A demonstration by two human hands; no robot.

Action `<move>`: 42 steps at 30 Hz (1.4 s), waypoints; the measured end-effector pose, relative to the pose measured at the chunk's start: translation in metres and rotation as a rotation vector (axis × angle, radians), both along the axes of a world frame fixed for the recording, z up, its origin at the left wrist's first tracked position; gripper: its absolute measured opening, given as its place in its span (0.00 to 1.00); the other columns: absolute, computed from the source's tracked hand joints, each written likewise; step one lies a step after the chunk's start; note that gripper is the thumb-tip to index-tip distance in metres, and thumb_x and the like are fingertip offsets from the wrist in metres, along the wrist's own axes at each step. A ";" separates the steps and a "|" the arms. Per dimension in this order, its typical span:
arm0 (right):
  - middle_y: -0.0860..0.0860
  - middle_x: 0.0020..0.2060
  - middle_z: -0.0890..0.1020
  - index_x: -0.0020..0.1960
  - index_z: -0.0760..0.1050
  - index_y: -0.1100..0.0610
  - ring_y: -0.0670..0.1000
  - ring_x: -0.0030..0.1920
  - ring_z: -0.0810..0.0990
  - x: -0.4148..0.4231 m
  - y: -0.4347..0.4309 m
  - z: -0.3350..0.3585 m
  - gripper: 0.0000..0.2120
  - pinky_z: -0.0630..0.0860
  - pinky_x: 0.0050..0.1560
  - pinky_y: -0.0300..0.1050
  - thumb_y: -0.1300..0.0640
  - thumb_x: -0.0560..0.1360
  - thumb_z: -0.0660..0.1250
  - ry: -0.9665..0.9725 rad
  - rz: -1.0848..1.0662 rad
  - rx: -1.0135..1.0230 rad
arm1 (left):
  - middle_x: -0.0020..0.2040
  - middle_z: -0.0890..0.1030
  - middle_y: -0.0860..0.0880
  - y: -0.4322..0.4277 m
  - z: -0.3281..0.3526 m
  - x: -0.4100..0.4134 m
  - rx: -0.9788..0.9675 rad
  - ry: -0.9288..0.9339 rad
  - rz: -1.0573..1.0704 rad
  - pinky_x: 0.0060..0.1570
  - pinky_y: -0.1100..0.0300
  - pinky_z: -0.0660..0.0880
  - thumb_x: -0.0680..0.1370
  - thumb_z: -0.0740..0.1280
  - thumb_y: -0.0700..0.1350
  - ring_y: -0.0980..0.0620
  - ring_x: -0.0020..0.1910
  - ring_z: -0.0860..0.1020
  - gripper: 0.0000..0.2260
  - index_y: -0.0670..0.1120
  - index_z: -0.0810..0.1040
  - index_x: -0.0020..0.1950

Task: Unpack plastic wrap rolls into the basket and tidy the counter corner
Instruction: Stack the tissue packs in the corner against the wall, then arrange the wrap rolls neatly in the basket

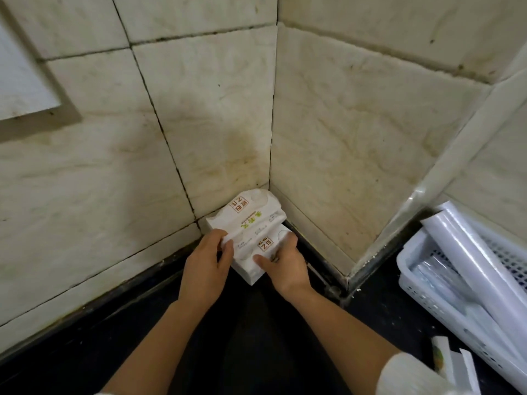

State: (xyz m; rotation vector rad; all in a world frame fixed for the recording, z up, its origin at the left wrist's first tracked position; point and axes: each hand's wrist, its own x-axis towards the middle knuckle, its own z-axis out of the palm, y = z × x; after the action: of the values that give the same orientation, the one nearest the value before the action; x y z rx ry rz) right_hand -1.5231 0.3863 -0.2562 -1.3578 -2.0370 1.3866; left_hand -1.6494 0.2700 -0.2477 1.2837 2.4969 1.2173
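Nearest the person, both forearms reach forward over the dark counter (85, 346). The left hand (206, 260) grips the near-left edge of a soft white tissue pack (251, 223), fingers curled over its top; the right hand (281, 265) clasps the near-right side, thumb laid across the printed face. The pack's long axis runs from the hands diagonally away into the corner where the two tiled walls (199, 124) meet, its far end close against them, so any next push would go straight along that line. Both hands sit about equally near. Off to the right, well apart from the pack, the white basket (422, 283) already holds plastic wrap rolls (473, 260) lying lengthwise, and a small carton (453, 363) lies on the counter just before it.
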 end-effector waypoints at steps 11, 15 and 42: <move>0.51 0.43 0.78 0.67 0.60 0.61 0.49 0.44 0.78 -0.003 0.012 0.003 0.28 0.71 0.38 0.39 0.55 0.74 0.71 -0.105 0.098 -0.011 | 0.61 0.77 0.49 0.000 0.005 0.001 -0.123 0.003 -0.028 0.49 0.58 0.74 0.80 0.59 0.56 0.52 0.54 0.77 0.20 0.54 0.65 0.70; 0.51 0.48 0.77 0.69 0.62 0.56 0.49 0.48 0.77 0.028 0.003 0.010 0.30 0.70 0.38 0.34 0.51 0.73 0.71 -0.078 0.138 0.025 | 0.53 0.77 0.48 -0.004 0.020 0.019 -0.159 0.011 0.052 0.39 0.55 0.76 0.79 0.58 0.57 0.51 0.44 0.77 0.23 0.59 0.55 0.73; 0.53 0.60 0.75 0.69 0.66 0.56 0.53 0.56 0.76 0.364 0.109 0.061 0.23 0.72 0.51 0.43 0.50 0.76 0.64 -0.400 -0.135 0.401 | 0.80 0.43 0.44 0.131 0.012 0.320 -0.364 0.138 -0.457 0.76 0.54 0.41 0.82 0.49 0.55 0.48 0.78 0.40 0.27 0.46 0.47 0.79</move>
State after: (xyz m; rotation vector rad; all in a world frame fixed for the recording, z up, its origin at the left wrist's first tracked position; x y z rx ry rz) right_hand -1.1595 0.4948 -0.1951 -1.6369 -2.2538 0.6341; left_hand -1.3296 0.4008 -0.2355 1.7364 2.1812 0.5625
